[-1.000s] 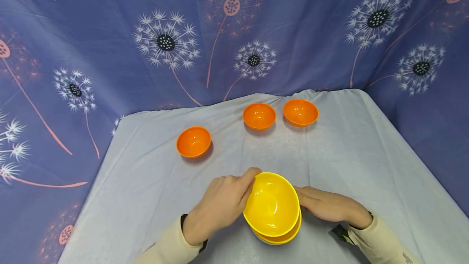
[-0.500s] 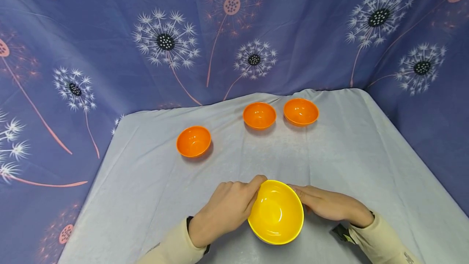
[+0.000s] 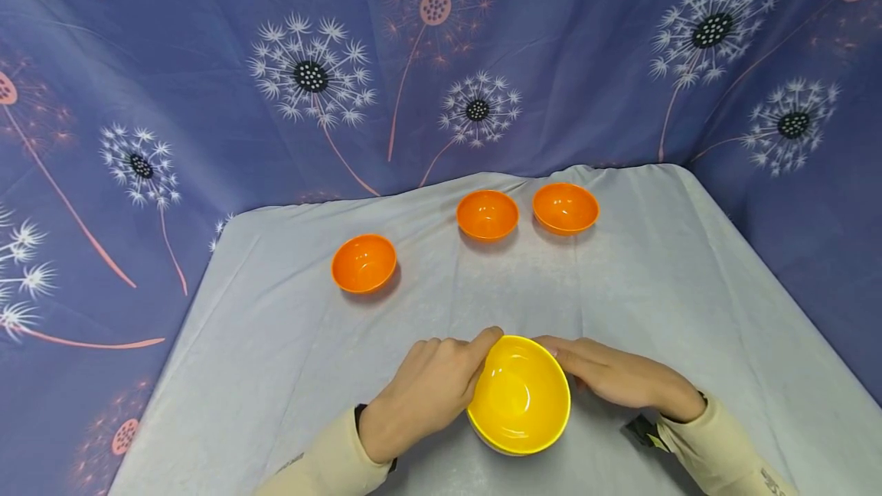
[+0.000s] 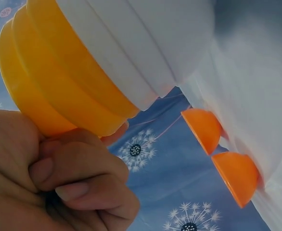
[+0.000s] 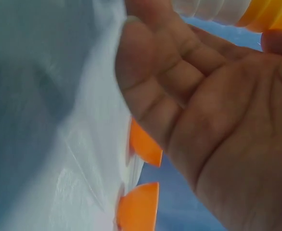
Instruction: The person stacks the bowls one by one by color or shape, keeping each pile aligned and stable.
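Note:
A yellow bowl (image 3: 520, 396) sits at the front of the table, its shiny inside facing up. My left hand (image 3: 430, 389) pinches its left rim, with the thumb along the edge and the other fingers curled, as the left wrist view shows. Below the yellow ribbed wall (image 4: 54, 72) is a white ribbed wall (image 4: 126, 43), in line with it like a stack. Along the right side, my right hand (image 3: 616, 373) reaches with straight fingers, their tips right at the bowl's far right rim. In the right wrist view the palm (image 5: 242, 120) faces the camera.
Three orange bowls stand farther back on the pale cloth (image 3: 289, 327): one on the left (image 3: 364, 263), one mid-table (image 3: 488, 215) and one to its right (image 3: 566, 208). A blue dandelion-print curtain (image 3: 386, 83) hangs behind and at both sides.
The yellow bowl has come down over a lower yellow-rimmed bowl, whose rim is now hidden. My left hand moved slightly right and nearer with it. My right fingertips slid leftward around the far rim.

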Available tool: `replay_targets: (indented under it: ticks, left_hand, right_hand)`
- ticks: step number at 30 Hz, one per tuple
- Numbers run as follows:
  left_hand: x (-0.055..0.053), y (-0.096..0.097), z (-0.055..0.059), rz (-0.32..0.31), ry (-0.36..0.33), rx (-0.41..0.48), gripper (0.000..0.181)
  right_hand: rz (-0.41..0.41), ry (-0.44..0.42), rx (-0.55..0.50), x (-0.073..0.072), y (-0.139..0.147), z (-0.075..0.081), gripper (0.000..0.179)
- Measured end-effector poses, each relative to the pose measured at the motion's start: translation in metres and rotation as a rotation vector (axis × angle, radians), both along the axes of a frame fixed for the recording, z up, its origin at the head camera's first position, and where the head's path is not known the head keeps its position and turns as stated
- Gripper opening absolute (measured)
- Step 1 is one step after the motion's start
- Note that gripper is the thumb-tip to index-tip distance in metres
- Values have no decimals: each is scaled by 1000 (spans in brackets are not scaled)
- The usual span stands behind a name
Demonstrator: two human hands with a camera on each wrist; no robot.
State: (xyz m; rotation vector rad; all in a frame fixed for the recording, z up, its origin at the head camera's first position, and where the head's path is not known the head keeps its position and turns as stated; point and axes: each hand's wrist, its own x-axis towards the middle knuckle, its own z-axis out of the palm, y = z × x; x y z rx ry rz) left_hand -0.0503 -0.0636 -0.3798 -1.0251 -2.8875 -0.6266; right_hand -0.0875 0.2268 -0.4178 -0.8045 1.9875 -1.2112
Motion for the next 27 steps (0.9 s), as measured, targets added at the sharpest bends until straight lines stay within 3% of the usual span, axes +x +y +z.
replay_targets:
  ticks: [5, 9, 14, 22, 27]
  left_hand:
    - [0, 2, 1, 17, 17, -25, 25]
    - [1, 3, 2, 21, 33, -47, 27]
    - [1, 4, 0, 25, 39, -93, 34]
    - [0, 3, -3, 31, 2, -101, 37]
    - [-5, -2, -4, 7, -33, -36, 27]
  right_hand:
    - [-30, 115, -49, 1, -3, 3, 48]
    - [-16, 257, -87, 5, -6, 6, 45]
    - [-28, 421, -5, 13, -11, 8, 44]
    - [-48, 437, 46, 18, -14, 7, 43]
    - [-46, 409, 64, 18, -14, 8, 43]
